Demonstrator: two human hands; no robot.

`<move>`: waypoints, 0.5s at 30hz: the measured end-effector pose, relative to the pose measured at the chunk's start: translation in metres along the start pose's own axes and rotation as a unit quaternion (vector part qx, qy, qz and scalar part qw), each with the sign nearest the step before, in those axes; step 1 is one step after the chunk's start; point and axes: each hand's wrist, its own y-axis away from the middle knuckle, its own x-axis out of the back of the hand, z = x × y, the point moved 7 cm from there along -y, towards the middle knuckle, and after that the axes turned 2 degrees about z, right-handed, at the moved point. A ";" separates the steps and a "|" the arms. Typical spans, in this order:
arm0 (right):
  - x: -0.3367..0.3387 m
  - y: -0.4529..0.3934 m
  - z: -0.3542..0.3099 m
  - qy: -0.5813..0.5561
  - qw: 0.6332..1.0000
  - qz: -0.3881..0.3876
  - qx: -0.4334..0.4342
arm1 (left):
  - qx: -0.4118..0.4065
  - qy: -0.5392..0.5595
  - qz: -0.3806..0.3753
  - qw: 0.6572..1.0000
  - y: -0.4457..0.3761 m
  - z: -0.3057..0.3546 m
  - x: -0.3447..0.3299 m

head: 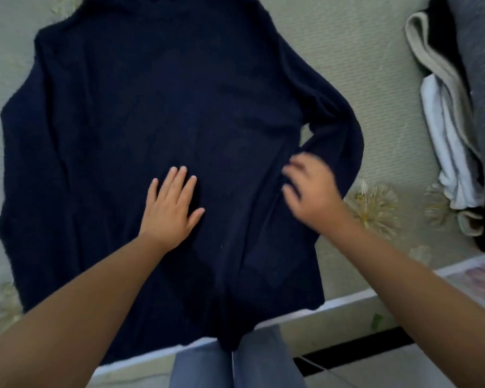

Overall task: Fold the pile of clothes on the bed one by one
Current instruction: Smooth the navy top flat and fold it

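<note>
A dark navy knit sweater [165, 113] lies flat on the pale textured bed [333, 65], long axis running away from the person, hem nearest. Left hand [170, 208] presses it, fingers straight. Right hand [310, 189] is blurred; its grip unclear.

A dark navy sweater [165, 113] is lying spread flat on the bed [333, 65], its hem hanging over the bed's near edge. The left hand [170, 208] is pressing flat on the sweater's middle. The right hand [311, 189], blurred, is touching the sweater's bent sleeve. Folded clothes [448, 130] are lying stacked right of the sweater.
</note>
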 end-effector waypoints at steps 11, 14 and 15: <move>-0.037 0.138 0.002 0.023 0.957 -0.234 -0.167 | 0.093 -0.029 -0.127 0.987 0.142 -0.001 -0.059; -0.037 0.153 -0.006 0.003 0.940 -0.208 -0.271 | 0.121 -0.006 -0.118 0.986 0.152 0.003 -0.066; -0.040 0.155 -0.010 -0.022 0.932 -0.203 -0.299 | 0.126 0.000 -0.116 0.985 0.154 0.004 -0.067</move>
